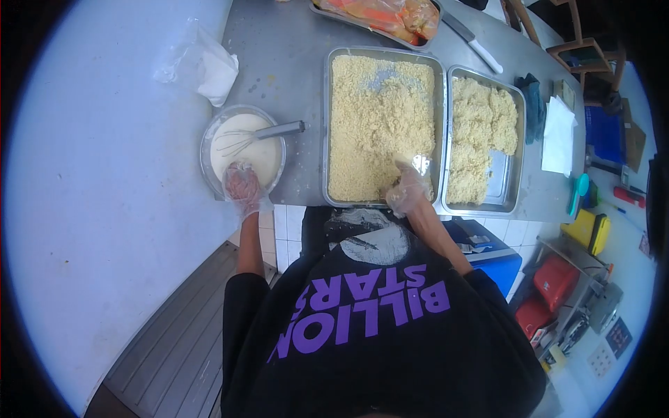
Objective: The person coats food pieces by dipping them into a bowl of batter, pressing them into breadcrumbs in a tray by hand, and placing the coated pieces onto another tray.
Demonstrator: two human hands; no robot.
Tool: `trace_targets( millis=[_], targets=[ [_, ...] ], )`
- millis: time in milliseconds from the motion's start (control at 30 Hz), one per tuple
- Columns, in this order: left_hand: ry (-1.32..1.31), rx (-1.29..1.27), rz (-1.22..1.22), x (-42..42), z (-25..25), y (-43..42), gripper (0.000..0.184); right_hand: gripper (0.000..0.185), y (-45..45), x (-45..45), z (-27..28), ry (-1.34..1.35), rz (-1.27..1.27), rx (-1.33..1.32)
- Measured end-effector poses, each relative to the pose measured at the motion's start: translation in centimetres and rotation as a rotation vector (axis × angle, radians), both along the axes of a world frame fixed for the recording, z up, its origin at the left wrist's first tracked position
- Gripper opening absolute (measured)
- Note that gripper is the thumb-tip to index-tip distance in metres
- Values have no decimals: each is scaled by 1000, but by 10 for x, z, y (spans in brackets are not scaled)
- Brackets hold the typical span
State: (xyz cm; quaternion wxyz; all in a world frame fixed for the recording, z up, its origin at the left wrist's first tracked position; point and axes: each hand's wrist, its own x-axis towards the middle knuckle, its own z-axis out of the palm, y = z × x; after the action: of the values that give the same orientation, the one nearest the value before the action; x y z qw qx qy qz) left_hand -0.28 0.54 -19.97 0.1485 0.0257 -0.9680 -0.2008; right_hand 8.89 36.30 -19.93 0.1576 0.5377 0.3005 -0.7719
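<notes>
My left hand (pixel 244 185), in a clear plastic glove, is over the near edge of a bowl of white batter (pixel 226 145). Its fingers look curled in; anything inside them is hidden. A whisk (pixel 268 132) rests in the bowl, its handle across the right rim. My right hand (pixel 408 191), gloved too, reaches into the near right corner of a metal tray (pixel 326 132) of pale yellow crumbs (pixel 380 132). Its fingers are bent down into the crumbs, and what they grip cannot be seen. Beside it, a second tray (pixel 496 188) holds several crumb-coated pieces (pixel 481 129).
At the back, a tray (pixel 428 45) holds plastic-wrapped orange food (pixel 390 17), with a white-handled knife (pixel 484 56) beside it. A plastic bag (pixel 212 70) lies left, beyond the bowl. White paper (pixel 557 136) and a dark green cloth (pixel 532 108) lie right. A blue box (pixel 495 261) stands below.
</notes>
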Motion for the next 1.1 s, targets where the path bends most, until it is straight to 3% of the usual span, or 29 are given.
trace_targets(
  millis=[67, 133, 167, 200, 267, 367, 400, 433, 500, 533, 567, 600, 633, 733, 767, 833, 933, 1033, 1100],
  targets=[
    [-19, 26, -9, 0, 0, -1, 31, 48, 4, -7, 0, 25, 6, -54],
    [-35, 76, -24, -4, 4, -1, 31, 39, -6, -40, 48, 576, -276, -75],
    [-57, 128, -41, -3, 6, -1, 30, 27, 2, -48, 60, 454, -227, 57],
    [-60, 127, -40, -3, 7, -1, 30, 27, 10, -50, 60, 451, -225, 57],
    [-52, 101, -40, -2, 8, 2, 31, 26, 33, -57, 59, 258, 402, 881],
    [-80, 90, -14, -4, 13, 4, 31, 30, 82, -66, -45, 186, 630, 776],
    [-82, 91, -5, -2, 12, 3, 31, 30, 81, -74, -41, 187, 640, 776],
    [-77, 73, -10, -2, 11, 3, 31, 31, 79, -83, -32, 153, 1016, 1143],
    [-73, 51, -11, -3, 12, 3, 31, 32, 74, -94, -19, 115, 1395, 1503],
    [-75, 80, 2, -4, 14, 5, 30, 31, 72, -97, -15, 412, 993, 1368],
    [-80, 112, 16, -4, 15, 6, 29, 31, 74, -101, -10, 533, 789, 1283],
    [-85, 115, 20, -4, 15, 7, 29, 31, 76, -104, -4, 659, 596, 1190],
    [-82, 127, 29, -5, 15, 7, 29, 32, 83, -115, 2, 690, 612, 1293],
    [-55, 139, 40, -7, 16, 9, 28, 32, 96, -164, -9, 663, 711, 1487],
    [-38, 138, 42, -6, 17, 9, 28, 31, 95, -179, -25, 584, 935, 1726],
    [-46, 99, 34, -5, 12, 6, 29, 31, 74, -191, -25, 490, 1168, 1952],
    [-78, 73, 26, -4, 11, 3, 32, 30, 43, -192, -16, 358, 1360, 1879],
    [-74, 77, 31, -1, 4, -2, 35, 32, 37, -168, -12, 501, 1491, 1849],
    [-55, 74, 44, 3, -7, -6, 36, 32, 39, -141, -14, 611, 1785, 1966]
  ],
)
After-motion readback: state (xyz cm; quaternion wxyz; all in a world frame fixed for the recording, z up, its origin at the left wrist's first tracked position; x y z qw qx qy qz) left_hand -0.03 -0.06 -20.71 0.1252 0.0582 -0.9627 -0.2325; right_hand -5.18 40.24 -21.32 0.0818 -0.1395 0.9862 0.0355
